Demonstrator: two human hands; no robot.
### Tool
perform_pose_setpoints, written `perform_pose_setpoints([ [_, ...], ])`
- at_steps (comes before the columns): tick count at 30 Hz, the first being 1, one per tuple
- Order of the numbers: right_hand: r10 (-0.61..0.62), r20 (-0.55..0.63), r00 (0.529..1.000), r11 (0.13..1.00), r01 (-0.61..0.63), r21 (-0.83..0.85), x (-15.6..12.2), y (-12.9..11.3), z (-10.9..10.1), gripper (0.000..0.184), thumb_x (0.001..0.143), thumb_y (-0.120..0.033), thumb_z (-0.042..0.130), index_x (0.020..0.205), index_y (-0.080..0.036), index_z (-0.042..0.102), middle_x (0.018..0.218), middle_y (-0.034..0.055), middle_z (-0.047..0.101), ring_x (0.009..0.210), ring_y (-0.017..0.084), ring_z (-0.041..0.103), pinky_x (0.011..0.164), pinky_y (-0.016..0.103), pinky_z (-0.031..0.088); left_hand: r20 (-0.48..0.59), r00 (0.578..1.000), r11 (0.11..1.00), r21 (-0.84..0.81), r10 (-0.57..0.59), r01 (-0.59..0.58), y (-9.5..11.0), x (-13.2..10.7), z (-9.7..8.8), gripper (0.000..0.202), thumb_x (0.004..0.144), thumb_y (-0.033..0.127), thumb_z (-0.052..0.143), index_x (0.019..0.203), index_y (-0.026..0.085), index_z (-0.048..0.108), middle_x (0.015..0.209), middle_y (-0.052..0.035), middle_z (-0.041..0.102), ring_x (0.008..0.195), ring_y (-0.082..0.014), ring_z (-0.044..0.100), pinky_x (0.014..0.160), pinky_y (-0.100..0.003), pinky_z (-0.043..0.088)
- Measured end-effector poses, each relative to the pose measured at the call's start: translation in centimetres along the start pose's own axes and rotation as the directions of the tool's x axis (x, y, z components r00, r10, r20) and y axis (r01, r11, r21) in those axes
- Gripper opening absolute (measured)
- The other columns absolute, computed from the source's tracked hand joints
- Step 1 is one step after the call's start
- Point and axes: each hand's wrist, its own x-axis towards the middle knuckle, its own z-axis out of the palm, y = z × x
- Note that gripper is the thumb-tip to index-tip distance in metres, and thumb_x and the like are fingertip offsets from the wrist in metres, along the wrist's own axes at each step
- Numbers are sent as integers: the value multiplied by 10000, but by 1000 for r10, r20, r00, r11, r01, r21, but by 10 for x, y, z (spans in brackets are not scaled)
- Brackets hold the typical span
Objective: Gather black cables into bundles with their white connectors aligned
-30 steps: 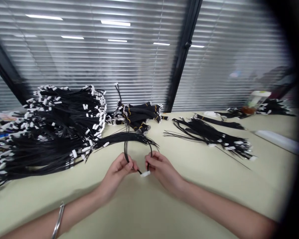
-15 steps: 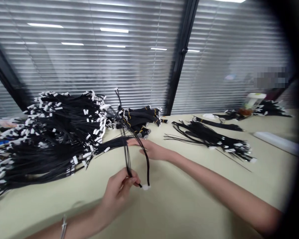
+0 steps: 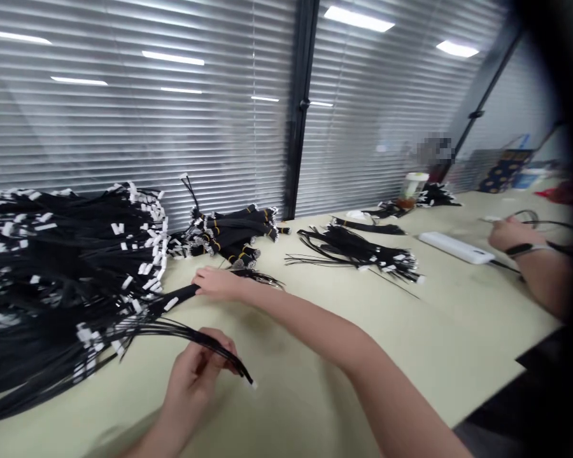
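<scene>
Black white-tipped wires (image 3: 174, 328), thin and bowed, pinched tight by left hand (image 3: 195, 374) fingers.

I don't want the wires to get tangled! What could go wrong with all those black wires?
The thin cables pinched in the left hand reach back to the big pile; pulling could snag others and drag them along. The right hand lies on another loose bunch, so the two lots might get mixed. The small white connector at the tip sticks out free and could catch on something.
</scene>
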Motion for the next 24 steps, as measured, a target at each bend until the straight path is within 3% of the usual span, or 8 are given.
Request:
perform_pose_setpoints([
  [6, 89, -66, 994, 985, -98, -145, -77, -28, 7, 212, 930, -236, 400, 1022, -90, 525, 980, 138, 509, 957, 239, 461, 815, 366, 419, -11, 1000, 1000, -15, -3, 2, 1, -1, 2, 138, 869, 304, 527, 840, 169, 522, 753, -15, 572, 679, -157, 619, 625, -300, 550],
  [12, 164, -77, 983, 971, -175, -160, -140, -15, -11, 134, 909, -237, 460, 957, -131, 527, 922, 99, 503, 891, 209, 472, 790, 340, 422, -22, 999, 999, -16, -38, 38, 5, 0, 6, 145, 871, 302, 517, 837, 161, 519, 767, -30, 570, 678, -162, 614, 617, -316, 545],
  [20, 248, -76, 966, 949, -258, -181, -182, -51, -19, 74, 896, -174, 452, 928, -154, 516, 897, 91, 500, 863, 228, 474, 748, 356, 427, 13, 1000, 1000, 5, -6, 6, 5, -3, 9, 109, 889, 252, 488, 838, 163, 526, 743, -24, 571, 673, -131, 591, 633, -268, 527],
  [24, 275, -79, 958, 942, -285, -178, -174, -33, -15, 114, 883, -127, 452, 960, -164, 527, 923, 96, 510, 877, 229, 469, 774, 361, 417, 58, 998, 999, 11, -34, 33, 5, -3, 8, 149, 878, 277, 493, 816, 149, 539, 774, -32, 551, 673, -142, 591, 629, -284, 525],
])
